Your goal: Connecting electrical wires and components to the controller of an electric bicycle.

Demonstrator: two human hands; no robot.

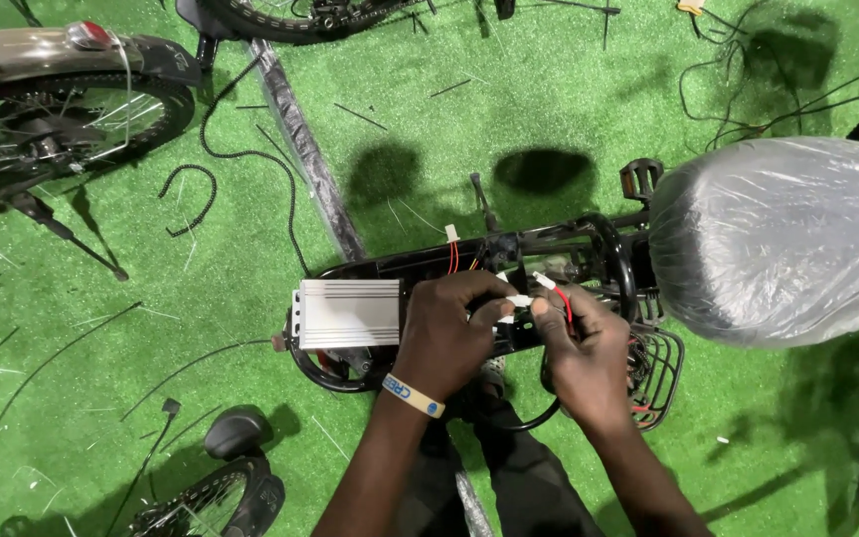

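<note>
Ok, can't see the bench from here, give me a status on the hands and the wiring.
Left hand and right hand both pinching small white connectors with red wires over the black bike frame. Silver controller box beside left hand. Plastic-wrapped seat close right, not blocking.

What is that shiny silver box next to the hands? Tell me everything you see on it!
The silver box is a flat rectangle that looks like metal, with thin ribs running along its top. A small tab with holes sticks out at its left end. It lies level on the black bike frame, above the green turf. The left hand rests against its right end. Orange wires show just behind it.
</note>
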